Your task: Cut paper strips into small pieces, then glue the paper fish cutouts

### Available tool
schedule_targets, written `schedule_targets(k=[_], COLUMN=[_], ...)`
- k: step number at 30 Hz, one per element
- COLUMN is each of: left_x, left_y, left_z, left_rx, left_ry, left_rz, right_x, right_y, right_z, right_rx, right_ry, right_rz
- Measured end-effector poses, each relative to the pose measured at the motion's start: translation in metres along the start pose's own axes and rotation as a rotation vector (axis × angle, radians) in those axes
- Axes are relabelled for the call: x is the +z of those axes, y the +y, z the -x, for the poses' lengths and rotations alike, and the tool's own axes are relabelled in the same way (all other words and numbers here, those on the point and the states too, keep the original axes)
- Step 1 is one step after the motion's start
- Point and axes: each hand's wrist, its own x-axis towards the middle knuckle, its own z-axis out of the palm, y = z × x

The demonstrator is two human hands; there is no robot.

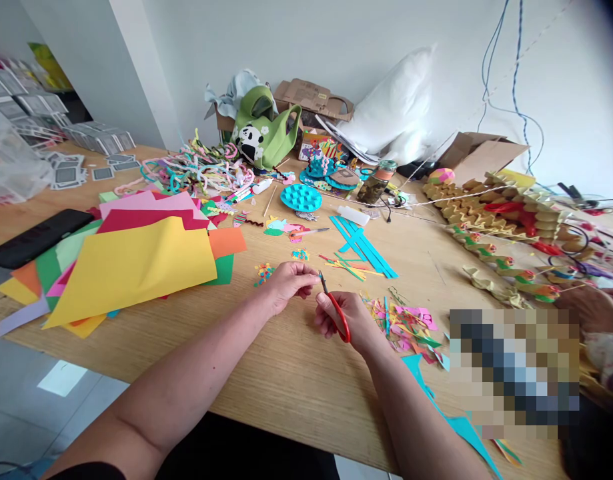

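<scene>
My right hand [347,319] is closed on red-handled scissors [340,315], whose dark blades point up and to the left. The blade tips meet the fingertips of my left hand [295,280], which are pinched together. A tiny blue piece seems to show at those fingertips, but it is too small to make out well. Small colored bits [264,273] lie just left of my left hand. Beyond both hands are thin colored paper strips [353,267] and wider blue strips [363,247].
Stacked colored sheets [136,267] and a black phone-like object [39,237] lie left. Paper scraps [411,323] are right of my right hand. A blue dimpled dish [301,197], green panda bag [261,130] and jar [376,183] stand behind. Another person's hand [593,307] is at far right.
</scene>
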Motion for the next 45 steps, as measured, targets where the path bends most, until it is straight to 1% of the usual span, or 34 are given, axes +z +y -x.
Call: schedule_targets(k=[12,22,26,34,45], left_x=[-0.0002,0.0006,0.0000,-0.0001,-0.0009], left_y=[0.0013,0.0018,0.0012,0.0021,0.0027], left_z=[0.0004,0.0008,0.0006,0.0008,0.0005], left_rx=[-0.027,-0.039,-0.059,-0.037,-0.030], left_ry=[0.010,0.020,0.017,0.002,-0.005], left_rz=[-0.003,0.007,0.001,-0.017,0.007], right_x=[-0.0016,-0.0007,-0.0007,-0.0003,-0.0016], right_y=[0.0054,0.0028,0.0028,-0.0008,0.0005], right_z=[-0.0029,-0.0016,-0.0012,0.0001,0.0001], right_rx=[0.000,0.016,0.002,0.007,0.013], right_ry=[0.014,0.029,0.029,0.022,0.013], right_rz=[0.009,0.012,0.012,0.024,0.020])
